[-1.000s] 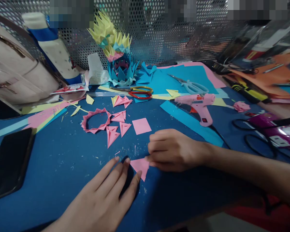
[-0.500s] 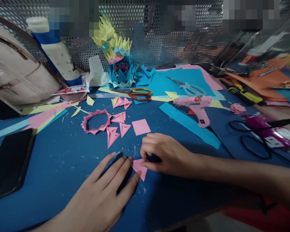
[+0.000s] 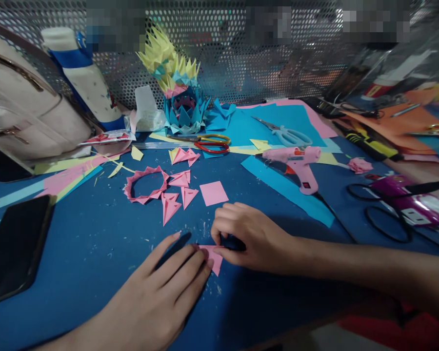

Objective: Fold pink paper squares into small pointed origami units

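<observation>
A small folded piece of pink paper point(image 3: 214, 261), roughly a triangle pointing toward me, lies between my two hands on the blue tabletop. My right hand point(image 3: 250, 236) is closed, its thumb and bent index finger pinching the paper's upper right corner. At the paper's left side, the thumb and fingertips of my left hand point(image 3: 168, 287) close on it and partly hide it, while the little finger rests apart on the table. Just beyond lies a flat pink paper square point(image 3: 214, 193). Left of that are several folded pink triangles point(image 3: 170, 207) and a pink ring of joined folded pieces point(image 3: 144, 185).
A pink glue gun point(image 3: 294, 158) with a black cord lies to the right, near a purple power socket point(image 3: 406, 200). Scissors point(image 3: 212, 143), a yellow-and-blue origami figure point(image 3: 185, 105) and a bottle point(image 3: 91, 83) stand farther back. A black phone point(image 3: 18, 248) lies left.
My left thumb has moved in toward the other fingers at the paper's left side, covering more of it. My right hand keeps its pinch almost in place.
</observation>
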Demonstrator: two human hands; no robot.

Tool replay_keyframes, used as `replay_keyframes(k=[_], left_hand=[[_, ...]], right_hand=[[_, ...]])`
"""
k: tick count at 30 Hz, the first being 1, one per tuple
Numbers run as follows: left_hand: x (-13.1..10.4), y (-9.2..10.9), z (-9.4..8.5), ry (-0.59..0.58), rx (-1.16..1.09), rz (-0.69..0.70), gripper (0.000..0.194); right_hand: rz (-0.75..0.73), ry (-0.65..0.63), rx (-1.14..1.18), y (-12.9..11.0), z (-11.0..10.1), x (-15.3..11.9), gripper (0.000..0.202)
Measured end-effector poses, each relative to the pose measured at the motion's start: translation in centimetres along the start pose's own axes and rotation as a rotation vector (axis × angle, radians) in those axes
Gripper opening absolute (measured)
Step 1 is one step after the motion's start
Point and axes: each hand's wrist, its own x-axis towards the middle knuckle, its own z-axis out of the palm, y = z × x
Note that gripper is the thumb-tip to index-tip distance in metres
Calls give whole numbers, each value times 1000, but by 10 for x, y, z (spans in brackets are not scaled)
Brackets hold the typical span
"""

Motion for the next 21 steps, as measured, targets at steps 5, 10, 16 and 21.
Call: replay_keyframes(k=[5,10,16,21], left_hand=[[1,-2,0,-24,5,-8,40],[0,-2,0,-13,6,-24,40],[2,-2,0,-7,-6,-3,37],[2,-3,-1,5,-5,8,37]], right_hand=[[-56,47,17,4,3,-2,3],[-221,108,-118,6,0,-4,11],[-383,55,-266,7,-8,-7,18],[-499,-23,-337,14,-21,-2,24]])
